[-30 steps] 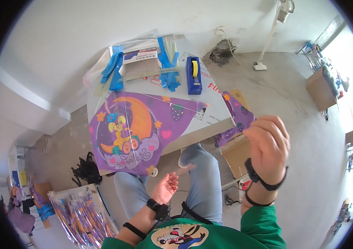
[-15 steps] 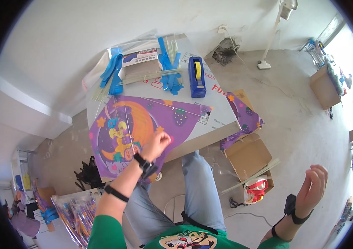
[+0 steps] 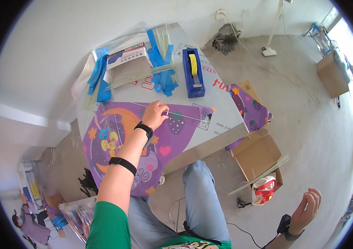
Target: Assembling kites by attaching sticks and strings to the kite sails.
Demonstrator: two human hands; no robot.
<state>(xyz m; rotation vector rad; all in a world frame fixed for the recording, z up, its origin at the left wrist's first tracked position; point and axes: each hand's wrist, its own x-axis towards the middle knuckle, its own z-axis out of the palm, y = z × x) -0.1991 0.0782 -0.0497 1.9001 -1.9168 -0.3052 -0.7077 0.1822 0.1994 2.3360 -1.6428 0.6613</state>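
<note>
A purple kite (image 3: pixel 176 143) printed with an orange moon, a yellow cartoon figure, stars and berries lies flat on the table. A thin white rod (image 3: pixel 187 116) runs slantwise across its upper part. My left hand (image 3: pixel 155 115) is over the kite's upper middle, its fingers pinched on this rod. A second thin rod (image 3: pixel 118 129) lies down the moon side, partly hidden under my left forearm. My right hand (image 3: pixel 306 209) hangs at the lower right, away from the table, fingers loosely bent and nothing in them.
Behind the kite stand a blue tape dispenser (image 3: pixel 194 74), an open white box (image 3: pixel 129 61), blue strips (image 3: pixel 97 79) and bundled thin rods (image 3: pixel 141 74). Right of the table (image 3: pixel 209 143) sit another purple printed sheet (image 3: pixel 251 108) and a cardboard box (image 3: pixel 257 153). A cable trails across the floor.
My left hand has moved up and away from me, from the kite's lower middle to the slanting rod. My right hand has dropped lower. The view has shifted slightly.
</note>
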